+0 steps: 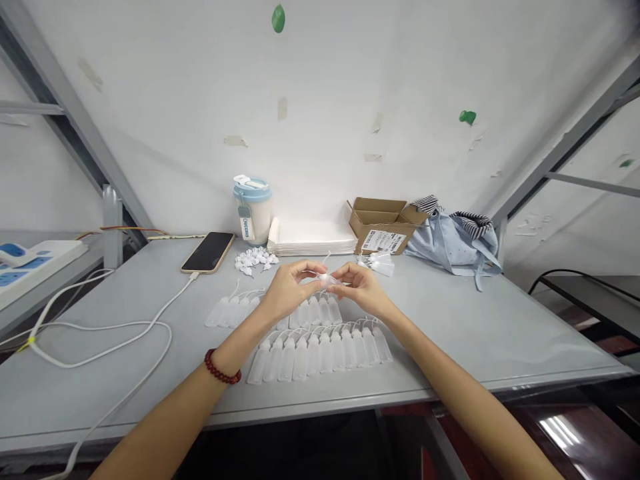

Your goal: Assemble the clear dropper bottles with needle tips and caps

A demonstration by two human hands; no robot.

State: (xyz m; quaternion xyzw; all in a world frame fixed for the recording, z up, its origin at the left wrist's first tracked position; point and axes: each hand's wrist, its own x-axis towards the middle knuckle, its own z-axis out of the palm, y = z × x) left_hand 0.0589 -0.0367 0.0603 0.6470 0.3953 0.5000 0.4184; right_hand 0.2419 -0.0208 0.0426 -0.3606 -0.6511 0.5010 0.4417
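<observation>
Translucent plastic, a small dropper bottle [327, 280], is pinched between the left hand [290, 290] and right hand [363, 287] above rows of bottles [320, 350] laid on the grey table [475, 320].

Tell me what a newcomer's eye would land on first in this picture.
At the centre, the left hand and right hand pinch a small clear bottle above the grey table. Beneath them lie rows of like bottles, side by side. Further back, a black phone on a white cable lies to the left, and an open cardboard box stands to the right.
</observation>
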